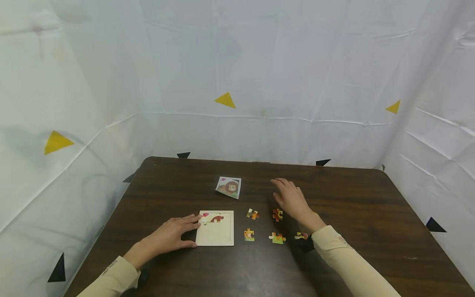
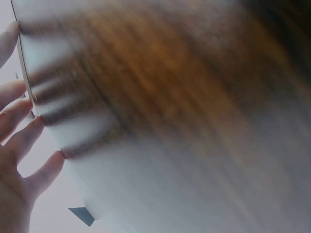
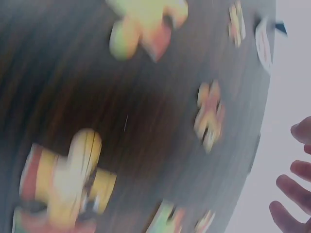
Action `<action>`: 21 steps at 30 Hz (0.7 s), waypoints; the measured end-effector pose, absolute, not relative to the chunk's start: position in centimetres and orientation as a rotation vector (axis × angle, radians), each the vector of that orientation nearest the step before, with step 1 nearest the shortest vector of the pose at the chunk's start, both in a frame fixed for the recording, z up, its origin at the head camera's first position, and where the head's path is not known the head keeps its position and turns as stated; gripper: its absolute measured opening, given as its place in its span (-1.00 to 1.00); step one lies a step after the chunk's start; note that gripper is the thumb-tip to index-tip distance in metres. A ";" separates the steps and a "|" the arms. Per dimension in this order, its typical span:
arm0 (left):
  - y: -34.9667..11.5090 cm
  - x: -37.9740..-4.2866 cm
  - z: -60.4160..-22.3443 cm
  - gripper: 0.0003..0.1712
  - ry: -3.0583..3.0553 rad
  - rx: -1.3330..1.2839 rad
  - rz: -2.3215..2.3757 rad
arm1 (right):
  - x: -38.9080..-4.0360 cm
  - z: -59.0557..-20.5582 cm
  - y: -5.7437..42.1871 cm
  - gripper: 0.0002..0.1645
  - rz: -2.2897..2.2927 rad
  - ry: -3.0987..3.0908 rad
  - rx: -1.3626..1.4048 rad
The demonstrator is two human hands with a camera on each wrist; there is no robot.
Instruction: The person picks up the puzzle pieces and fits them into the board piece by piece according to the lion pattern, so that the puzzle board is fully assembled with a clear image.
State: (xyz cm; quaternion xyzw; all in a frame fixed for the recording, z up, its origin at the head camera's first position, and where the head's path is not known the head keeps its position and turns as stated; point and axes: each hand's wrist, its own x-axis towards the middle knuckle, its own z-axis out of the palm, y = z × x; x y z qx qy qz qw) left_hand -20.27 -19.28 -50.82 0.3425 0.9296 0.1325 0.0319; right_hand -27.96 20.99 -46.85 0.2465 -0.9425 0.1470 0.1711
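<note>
A square, pale jigsaw tray lies on the table, with some pieces set along its top left. My left hand rests at its left side, thumb near the lower corner and fingertips at the upper edge. In the left wrist view these fingers are spread and fairly straight. My right hand is over the table to the right, loosely bent and holding nothing. Nearest it is a red and yellow jigsaw piece. Blurred in the right wrist view, a large yellow piece appears well away from the fingers.
More loose pieces lie right of the tray: an orange one, a yellow one, a green-edged one, and another by the right sleeve. A lion picture card lies behind them. White sheeting stands around the dark table.
</note>
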 end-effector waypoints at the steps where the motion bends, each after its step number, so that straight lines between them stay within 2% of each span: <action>1: -19.3 -20.3 -50.8 -0.26 2.865 1.053 0.406 | -28.1 -46.8 21.7 -0.44 0.442 -2.688 0.678; 12: -19.2 -20.2 -50.5 -0.25 2.856 1.050 0.401 | -28.2 -46.9 26.9 -0.33 0.587 -2.884 0.518; 21: -19.3 -20.1 -50.5 -0.26 2.866 1.066 0.403 | -28.3 -47.9 28.8 -0.37 0.610 -2.950 0.484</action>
